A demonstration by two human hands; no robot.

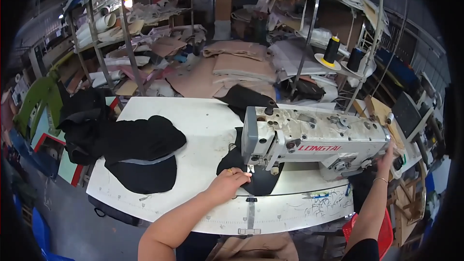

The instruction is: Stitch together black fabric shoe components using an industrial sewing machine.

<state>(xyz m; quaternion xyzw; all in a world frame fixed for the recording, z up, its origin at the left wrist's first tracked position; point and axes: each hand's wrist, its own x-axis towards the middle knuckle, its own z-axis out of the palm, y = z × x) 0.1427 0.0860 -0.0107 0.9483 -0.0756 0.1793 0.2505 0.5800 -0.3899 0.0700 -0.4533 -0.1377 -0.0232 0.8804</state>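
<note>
A white industrial sewing machine (314,135) stands on the right of a white sewing table (193,174). Under its presser foot (250,168) lies a black fabric piece (263,182). My left hand (228,183), with a ring on it, is closed at the left edge of this piece, fingertips pressed together right beside the foot. At the machine's right end, my right hand (386,157) is wrapped round the handwheel (389,137), which it partly hides. More black cut pieces (140,137) are heaped at the table's left, some hanging past its edge.
Small scissors or snips (316,195) lie at the table's front right among thread ends. Two thread cones (331,50) stand on a rack behind the machine. A red basket (385,234) sits below my right arm. Shelves piled with material (140,43) rise behind the table.
</note>
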